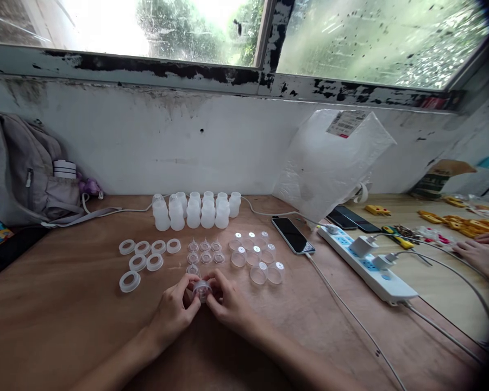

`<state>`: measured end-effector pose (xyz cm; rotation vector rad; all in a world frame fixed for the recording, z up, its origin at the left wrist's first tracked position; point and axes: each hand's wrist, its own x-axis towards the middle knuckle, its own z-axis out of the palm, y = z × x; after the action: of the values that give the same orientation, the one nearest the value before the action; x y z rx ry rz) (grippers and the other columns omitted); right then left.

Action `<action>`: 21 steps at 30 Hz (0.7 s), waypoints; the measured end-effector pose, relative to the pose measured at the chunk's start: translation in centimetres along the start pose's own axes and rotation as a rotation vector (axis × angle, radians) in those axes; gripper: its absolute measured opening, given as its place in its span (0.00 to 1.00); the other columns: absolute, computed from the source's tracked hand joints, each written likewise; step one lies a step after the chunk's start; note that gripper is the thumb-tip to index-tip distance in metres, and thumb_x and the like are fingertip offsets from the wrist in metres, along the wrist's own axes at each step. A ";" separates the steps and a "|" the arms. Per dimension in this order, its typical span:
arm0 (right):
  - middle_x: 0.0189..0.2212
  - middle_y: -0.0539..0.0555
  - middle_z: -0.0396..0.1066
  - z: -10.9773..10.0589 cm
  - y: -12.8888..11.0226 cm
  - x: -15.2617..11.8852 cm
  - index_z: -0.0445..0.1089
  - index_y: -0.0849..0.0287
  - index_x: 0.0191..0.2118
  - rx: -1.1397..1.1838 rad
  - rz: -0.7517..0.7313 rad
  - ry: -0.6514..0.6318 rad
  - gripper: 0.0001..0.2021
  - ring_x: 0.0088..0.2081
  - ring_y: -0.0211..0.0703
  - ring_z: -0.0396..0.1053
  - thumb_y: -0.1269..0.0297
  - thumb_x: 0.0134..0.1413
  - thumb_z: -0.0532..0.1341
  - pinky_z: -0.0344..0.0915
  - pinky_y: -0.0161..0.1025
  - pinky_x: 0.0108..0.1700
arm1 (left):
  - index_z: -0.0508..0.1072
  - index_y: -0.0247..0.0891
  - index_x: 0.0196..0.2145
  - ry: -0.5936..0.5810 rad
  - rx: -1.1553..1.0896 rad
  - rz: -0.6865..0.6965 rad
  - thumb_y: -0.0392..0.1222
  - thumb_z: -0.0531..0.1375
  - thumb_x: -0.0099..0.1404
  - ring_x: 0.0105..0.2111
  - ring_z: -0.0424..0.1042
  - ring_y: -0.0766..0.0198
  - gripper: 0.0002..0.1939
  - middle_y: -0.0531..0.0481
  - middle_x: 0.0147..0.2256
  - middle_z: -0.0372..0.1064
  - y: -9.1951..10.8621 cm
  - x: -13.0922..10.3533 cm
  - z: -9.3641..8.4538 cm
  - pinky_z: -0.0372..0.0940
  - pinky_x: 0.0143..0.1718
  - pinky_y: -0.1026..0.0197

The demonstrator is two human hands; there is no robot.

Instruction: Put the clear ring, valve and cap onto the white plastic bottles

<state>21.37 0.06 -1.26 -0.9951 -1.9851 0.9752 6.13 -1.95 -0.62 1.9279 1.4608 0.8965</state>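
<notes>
Between the fingertips of my left hand (pixel 180 303) and my right hand (pixel 227 302) is a translucent bottle collar ring (pixel 202 293). Something clear, perhaps a nipple, shows inside it. Both hands pinch it from opposite sides, low over the table. Just beyond them stand several clear silicone nipples (pixel 205 257) in short rows, the nearest close to my left fingertips. Several loose collar rings (pixel 137 263) lie to the left. Clear dome caps (pixel 253 255) are grouped on the right. Farther back, frosted baby bottles (pixel 193 214) stand in two rows; the front left one has a clear cap on top.
A phone (pixel 291 236) on a cable lies right of the caps, beside a white power strip (pixel 367 266) with plugs. A plastic bag (pixel 334 157) leans on the wall. At left sits a grey backpack (pixel 20 168). Another person's hand (pixel 483 255) is near yellow parts (pixel 456 222).
</notes>
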 end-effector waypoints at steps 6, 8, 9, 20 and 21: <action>0.21 0.46 0.63 0.2 0.4 0.1 0.58 0.58 0.33 -0.039 -0.009 0.017 0.08 0.21 0.32 0.59 0.75 0.44 0.52 0.54 0.29 0.23 | 0.62 0.40 0.34 0.011 0.038 -0.001 0.38 0.51 0.57 0.19 0.63 0.70 0.06 0.55 0.24 0.66 -0.1 0.0 0.3 0.59 0.23 0.68; 0.20 0.46 0.62 0.3 0.5 0.1 0.58 0.58 0.32 -0.044 -0.010 0.012 0.08 0.21 0.32 0.58 0.75 0.44 0.52 0.53 0.29 0.23 | 0.62 0.40 0.34 0.017 0.048 -0.004 0.37 0.52 0.56 0.18 0.62 0.70 0.06 0.56 0.23 0.65 -0.1 0.0 0.3 0.58 0.23 0.68; 0.20 0.45 0.62 0.4 0.5 0.1 0.57 0.57 0.32 -0.046 -0.010 0.012 0.08 0.21 0.32 0.58 0.75 0.44 0.52 0.53 0.29 0.23 | 0.62 0.39 0.33 0.019 0.048 -0.005 0.37 0.52 0.56 0.18 0.62 0.70 0.06 0.56 0.22 0.64 -0.1 0.0 0.4 0.58 0.22 0.68; 0.21 0.46 0.61 0.3 0.1 0.0 0.58 0.58 0.33 -0.067 -0.031 0.019 0.06 0.21 0.33 0.59 0.74 0.47 0.52 0.54 0.29 0.24 | 0.62 0.39 0.34 -0.024 -0.074 -0.002 0.36 0.52 0.55 0.20 0.63 0.69 0.06 0.56 0.22 0.63 0.2 0.0 0.0 0.58 0.23 0.69; 0.21 0.47 0.62 0.1 0.0 0.0 0.58 0.58 0.34 -0.068 -0.037 0.013 0.06 0.22 0.33 0.59 0.72 0.48 0.52 0.54 0.29 0.24 | 0.61 0.39 0.35 -0.032 -0.078 -0.002 0.37 0.52 0.56 0.20 0.63 0.69 0.07 0.56 0.23 0.64 0.2 -0.1 -0.1 0.58 0.24 0.68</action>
<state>21.29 0.00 -1.30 -0.9957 -2.0300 0.8847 6.15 -2.07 -0.38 1.8749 1.3892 0.9046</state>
